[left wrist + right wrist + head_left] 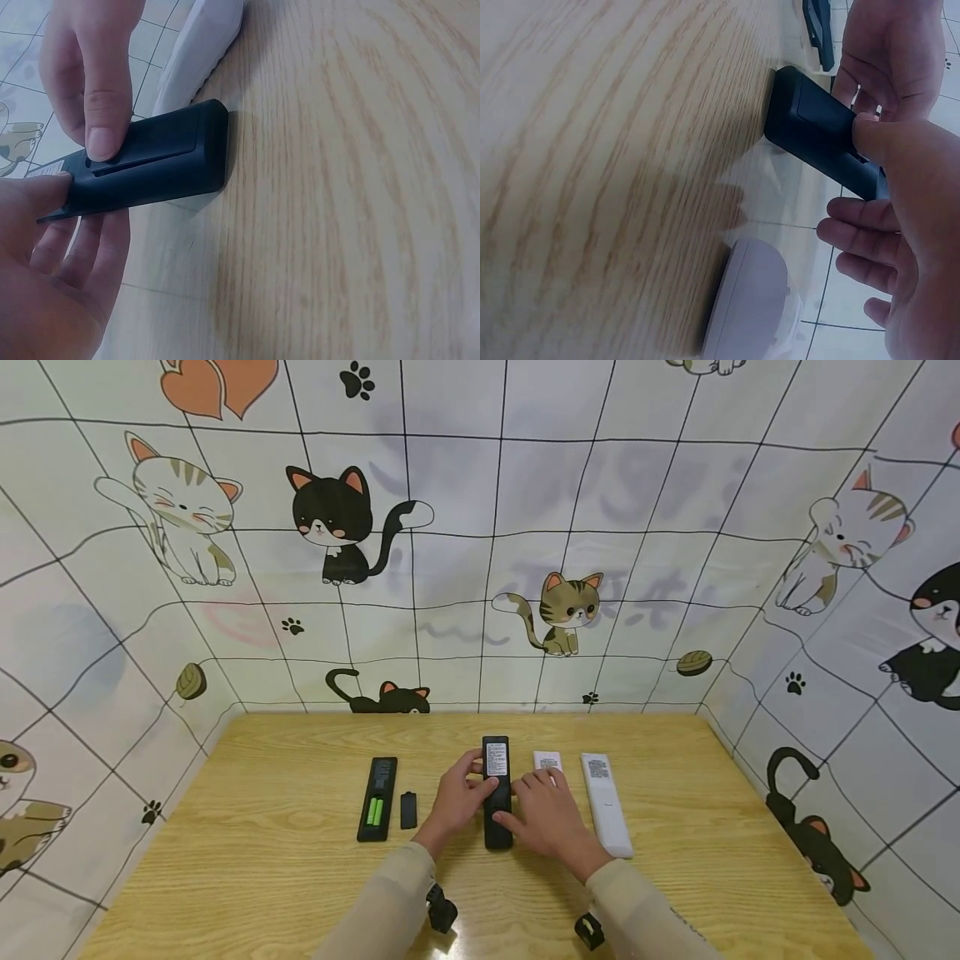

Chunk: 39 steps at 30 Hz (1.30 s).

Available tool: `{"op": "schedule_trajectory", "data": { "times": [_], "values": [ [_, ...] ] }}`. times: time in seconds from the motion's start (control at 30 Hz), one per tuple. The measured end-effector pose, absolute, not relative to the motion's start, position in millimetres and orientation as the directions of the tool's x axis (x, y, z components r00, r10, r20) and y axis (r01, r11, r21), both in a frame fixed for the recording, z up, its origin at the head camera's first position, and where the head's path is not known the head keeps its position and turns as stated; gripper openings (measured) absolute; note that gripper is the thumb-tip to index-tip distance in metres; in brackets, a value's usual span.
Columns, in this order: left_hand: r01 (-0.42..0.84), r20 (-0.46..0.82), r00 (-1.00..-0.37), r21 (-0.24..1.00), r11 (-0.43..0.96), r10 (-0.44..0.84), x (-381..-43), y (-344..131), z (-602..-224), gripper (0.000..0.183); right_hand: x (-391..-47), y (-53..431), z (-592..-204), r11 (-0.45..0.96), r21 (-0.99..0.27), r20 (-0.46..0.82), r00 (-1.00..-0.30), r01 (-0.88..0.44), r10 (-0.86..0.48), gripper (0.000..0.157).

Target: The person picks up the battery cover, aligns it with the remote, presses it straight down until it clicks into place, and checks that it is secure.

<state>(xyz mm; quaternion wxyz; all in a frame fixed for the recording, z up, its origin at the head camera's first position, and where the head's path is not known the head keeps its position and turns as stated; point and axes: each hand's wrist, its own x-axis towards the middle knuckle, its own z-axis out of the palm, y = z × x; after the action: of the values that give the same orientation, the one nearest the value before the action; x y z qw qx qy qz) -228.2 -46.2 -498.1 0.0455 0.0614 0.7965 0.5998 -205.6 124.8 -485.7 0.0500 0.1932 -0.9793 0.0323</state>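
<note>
My left hand (456, 797) grips a black remote control (496, 837), its thumb on the back face and its fingers underneath. The remote lies back side up, a white label (497, 760) near its far end. In the left wrist view its battery cover (165, 139) sits on the near half with a seam along its edge. The right hand (551, 810) presses its thumb on the far end of that cover. Its other fingers (862, 240) lie beside the remote, loosely extended in the right wrist view. The remote's near end is close to the tabletop (337, 187).
To the left lies another black remote (381, 777) with two green batteries (375, 812) showing, next to a loose black battery cover (408, 810). At the right are a long white remote (606, 806) and another white one (547, 760), partly hidden by the right hand. Cat-patterned cloth (450, 635) surrounds the table.
</note>
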Motion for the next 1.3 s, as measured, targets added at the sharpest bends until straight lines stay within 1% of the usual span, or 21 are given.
{"op": "schedule_trajectory", "data": {
  "times": [0.33,0.57,0.83,1.17,1.3],
  "values": [
    [0.052,0.011,-0.988,0.96,0.276,0.151,-229.4,-46.8,-499.1,0.051,-204.8,119.4,-481.9,0.934,-0.072,0.115,-0.933,-0.35,-0.341,0.047],
    [0.044,0.003,-0.989,0.959,0.282,0.147,-228.5,-46.7,-498.5,0.051,-204.6,118.2,-480.1,0.941,-0.074,0.091,-0.942,-0.33,-0.323,0.047],
    [0.062,0.02,-0.986,0.965,0.255,0.164,-226.3,-46.8,-498.1,0.05,-203.7,119.0,-480.1,0.938,-0.09,0.087,-0.941,-0.334,-0.326,0.045],
    [0.054,0.014,-0.986,0.969,0.24,0.166,-227.1,-46.8,-500.0,0.051,-206.0,120.0,-481.3,0.932,-0.114,0.082,-0.939,-0.343,-0.335,0.044],
    [0.072,0.031,-0.985,0.967,0.243,0.168,-227.1,-47.0,-499.2,0.051,-207.8,120.7,-482.0,0.929,-0.128,0.087,-0.937,-0.349,-0.34,0.042]
  ]
}}
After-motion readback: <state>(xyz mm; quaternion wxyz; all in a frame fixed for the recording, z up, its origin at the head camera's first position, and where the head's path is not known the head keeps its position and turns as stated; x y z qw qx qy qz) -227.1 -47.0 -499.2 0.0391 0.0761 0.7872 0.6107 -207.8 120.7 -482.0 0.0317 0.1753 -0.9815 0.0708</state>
